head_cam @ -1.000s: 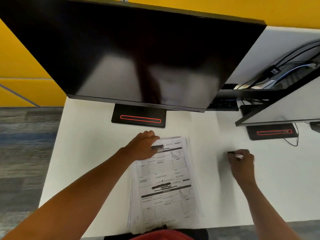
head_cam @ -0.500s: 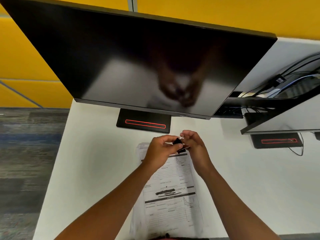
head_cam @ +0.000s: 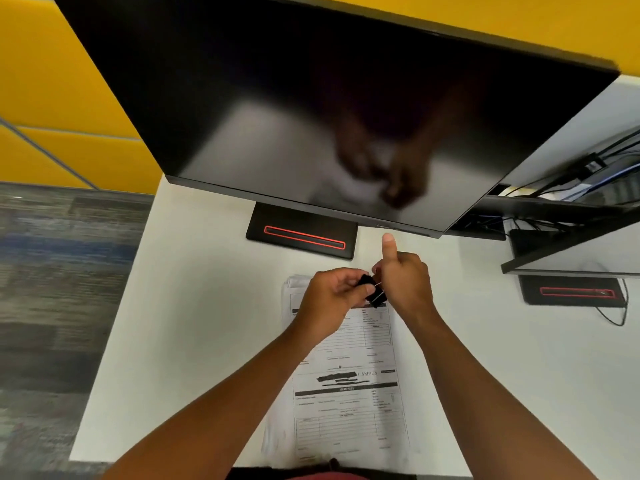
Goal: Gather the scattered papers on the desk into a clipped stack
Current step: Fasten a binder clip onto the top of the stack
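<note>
A stack of printed forms (head_cam: pixel 349 393) lies on the white desk (head_cam: pixel 194 341), its long side running away from me. Above its far edge my left hand (head_cam: pixel 329 299) and my right hand (head_cam: pixel 405 282) meet around a black binder clip (head_cam: pixel 374 292) with wire handles. My left thumb and fingers pinch the clip's black body. My right hand's fingers curl at the clip's right side, with the thumb sticking straight up. The clip hovers at the stack's top edge; I cannot tell whether it bites the paper.
A large dark monitor (head_cam: pixel 329 109) overhangs the desk, its black base with a red line (head_cam: pixel 301 233) just beyond my hands. A second monitor base (head_cam: pixel 571 291) and cables (head_cam: pixel 588 174) sit at the right. The desk's left edge drops to carpet (head_cam: pixel 52 306).
My right hand came in from the right side of the desk with the clip and met my left hand above the stack's far edge. Since then my right thumb has lifted upward.
</note>
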`<state>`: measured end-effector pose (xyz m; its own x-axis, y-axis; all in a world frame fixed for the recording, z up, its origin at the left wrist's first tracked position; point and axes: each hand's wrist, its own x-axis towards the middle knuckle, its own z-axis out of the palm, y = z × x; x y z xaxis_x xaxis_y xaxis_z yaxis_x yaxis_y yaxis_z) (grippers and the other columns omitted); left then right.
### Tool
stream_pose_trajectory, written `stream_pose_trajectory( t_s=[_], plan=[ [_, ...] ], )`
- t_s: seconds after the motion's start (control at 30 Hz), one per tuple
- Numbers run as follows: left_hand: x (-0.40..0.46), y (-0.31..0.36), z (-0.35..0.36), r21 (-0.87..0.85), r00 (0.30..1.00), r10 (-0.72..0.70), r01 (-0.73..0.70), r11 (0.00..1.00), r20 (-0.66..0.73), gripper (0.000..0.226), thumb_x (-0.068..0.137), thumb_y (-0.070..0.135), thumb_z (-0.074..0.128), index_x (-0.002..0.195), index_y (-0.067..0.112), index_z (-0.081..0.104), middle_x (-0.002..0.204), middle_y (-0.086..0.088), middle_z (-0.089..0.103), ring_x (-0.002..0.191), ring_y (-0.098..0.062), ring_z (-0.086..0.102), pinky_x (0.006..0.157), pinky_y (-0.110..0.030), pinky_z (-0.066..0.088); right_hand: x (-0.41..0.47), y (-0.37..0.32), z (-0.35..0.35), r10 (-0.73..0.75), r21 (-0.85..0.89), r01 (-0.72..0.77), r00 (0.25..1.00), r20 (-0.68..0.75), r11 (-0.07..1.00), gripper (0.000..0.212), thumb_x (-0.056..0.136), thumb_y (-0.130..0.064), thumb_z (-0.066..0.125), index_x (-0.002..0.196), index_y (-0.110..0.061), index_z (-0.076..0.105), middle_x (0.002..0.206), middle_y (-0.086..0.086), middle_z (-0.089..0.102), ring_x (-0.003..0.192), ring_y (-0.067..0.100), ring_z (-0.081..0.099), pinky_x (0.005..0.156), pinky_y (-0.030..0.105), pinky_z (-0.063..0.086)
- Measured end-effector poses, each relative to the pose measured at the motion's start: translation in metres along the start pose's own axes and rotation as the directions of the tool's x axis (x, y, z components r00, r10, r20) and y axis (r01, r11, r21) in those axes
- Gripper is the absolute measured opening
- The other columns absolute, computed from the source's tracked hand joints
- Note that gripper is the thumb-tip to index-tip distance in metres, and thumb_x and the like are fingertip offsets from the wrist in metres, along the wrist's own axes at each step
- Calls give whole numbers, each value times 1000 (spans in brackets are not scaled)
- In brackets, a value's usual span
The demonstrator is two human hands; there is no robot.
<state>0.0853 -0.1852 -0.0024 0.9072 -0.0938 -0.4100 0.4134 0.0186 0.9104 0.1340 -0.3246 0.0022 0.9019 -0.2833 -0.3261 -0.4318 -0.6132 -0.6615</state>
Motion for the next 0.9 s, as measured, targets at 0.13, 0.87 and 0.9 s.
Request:
stream_pose_trajectory(
  t_s=[0.13,0.87,0.9],
  plan=[
    [1,1,0,-7,998,-54,54,999,22,34,85,15,77,118,13,72,107,1,76,95,-14,74,91,-34,59,0,3,11,-36,22,38,995,-89,999,77,99,-67,27,59,-13,65,63,5,67,71,27,66,79,44,56],
    [34,-2,-28,175,963,-196,164,971,185,25,89,29,74,105,10,75,94,-8,77,89,-24,74,92,-45,58,5,-13,27,-16,260,13,1000,11,966,70,99,-65,36,67,-14,71,63,3,71,65,14,69,70,32,56],
    [36,-4,-33,105,959,-195,177,979,205,23,91,22,71,108,7,74,96,-10,77,91,-23,74,94,-45,57,5,-13,26,-68,254,47,995,75,966,62,98,-63,42,72,-16,72,68,1,72,68,11,68,71,31,55]
  ],
)
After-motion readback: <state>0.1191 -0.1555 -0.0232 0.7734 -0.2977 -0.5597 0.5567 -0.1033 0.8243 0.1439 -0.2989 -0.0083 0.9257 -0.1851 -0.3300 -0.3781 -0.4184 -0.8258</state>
